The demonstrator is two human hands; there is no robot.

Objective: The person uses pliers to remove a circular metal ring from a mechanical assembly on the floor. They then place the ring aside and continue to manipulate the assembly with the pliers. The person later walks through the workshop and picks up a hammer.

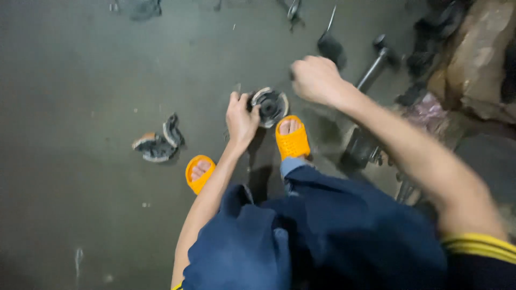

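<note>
The person is squatting on a grey concrete floor (80,80), and the left hand (241,119) is gripping the side of a round metal part (270,105), fingers wrapped onto its rim. That part is sitting on the floor right at the toes of the right orange sandal (293,140), well away from the floor's edges. The right hand (316,79) is hovering above it, fingers curled into a fist (whether it's holding anything, can't tell, it's blurry). A crumpled rag (158,144) is lying to the left, beyond the left orange sandal (199,173). A hammer (376,65) is resting near the floor's far right.
</note>
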